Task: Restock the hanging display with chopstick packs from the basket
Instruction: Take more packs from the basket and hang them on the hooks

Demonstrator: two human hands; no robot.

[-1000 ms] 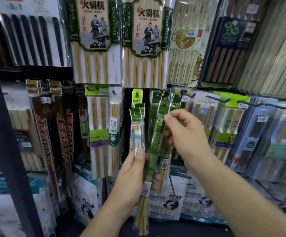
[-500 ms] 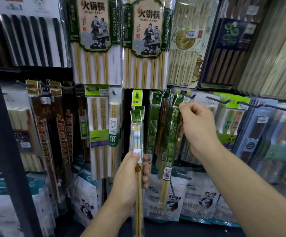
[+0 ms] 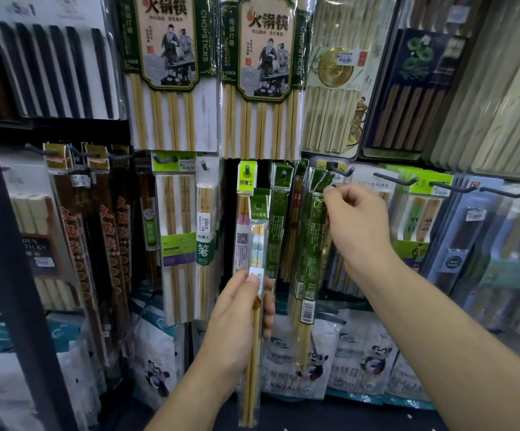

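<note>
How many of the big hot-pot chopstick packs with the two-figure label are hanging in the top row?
2. One hot-pot pack hangs top centre-left, the second hot-pot pack directly to its right. More may hang hidden behind them.

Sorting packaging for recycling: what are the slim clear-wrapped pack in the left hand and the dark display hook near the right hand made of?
Slim clear-wrapped pack: glossy transparent plastic film, apparently, over pale wooden or bamboo sticks. Dark display hook: probably coated metal wire; thin, dark, matte.
</note>
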